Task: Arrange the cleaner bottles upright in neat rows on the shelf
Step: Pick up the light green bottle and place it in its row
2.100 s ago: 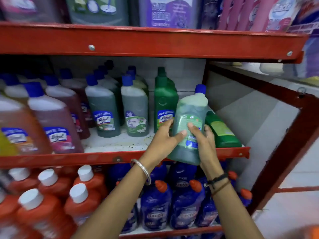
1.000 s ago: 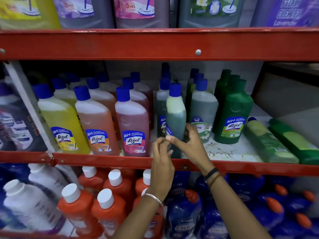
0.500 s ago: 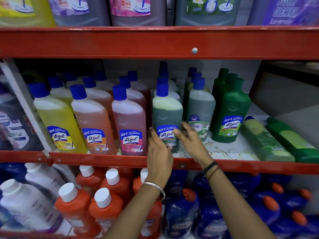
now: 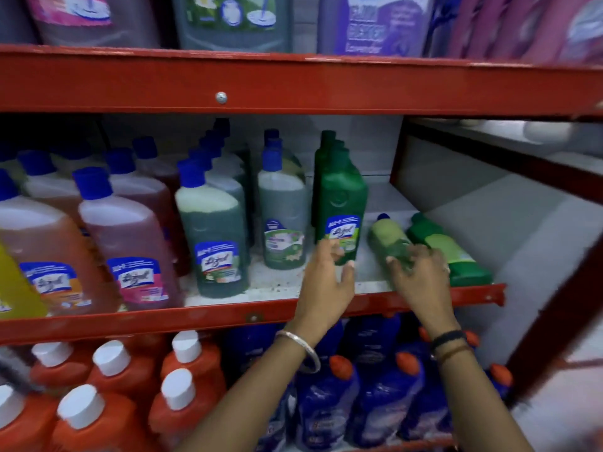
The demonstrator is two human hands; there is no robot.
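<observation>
Bottle (image 4: 388, 241) of pale green cleaner is lying flat on the shelf (image 4: 368, 285), at three o'clock of the upright dark green bottle (image 4: 341, 203). Right hand (image 4: 419, 277) is resting on its base, grip apart; left hand (image 4: 328, 287) is hovering beside it, fingers spread, holding nothing.

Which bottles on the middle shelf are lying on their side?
Two at the right end: the pale green blue-capped bottle under the right hand, and the dark green bottle beside it. All others there stand upright.
</observation>
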